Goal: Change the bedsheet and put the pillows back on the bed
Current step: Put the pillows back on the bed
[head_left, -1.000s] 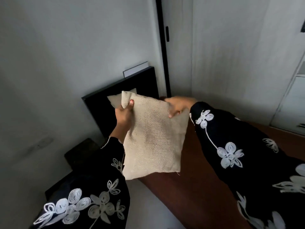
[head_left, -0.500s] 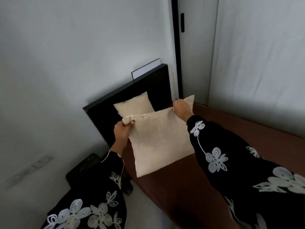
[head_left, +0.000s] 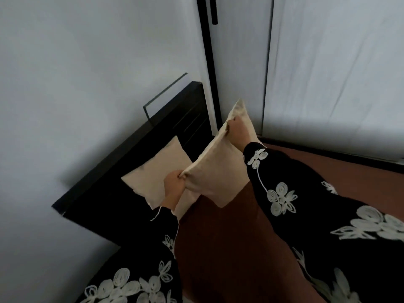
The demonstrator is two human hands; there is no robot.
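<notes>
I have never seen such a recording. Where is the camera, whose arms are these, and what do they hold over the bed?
No machine is here. A person wears one wide-angle camera on the head, so the picture looks forward and down along their own arms in black flowered sleeves. The left hand and the right hand grip the top edge of a cream pillow, one near each corner. They hold it over the bed's brown sheet; whether the pillow touches the sheet I cannot tell. A second cream pillow leans against the dark headboard, beside the held one.
</notes>
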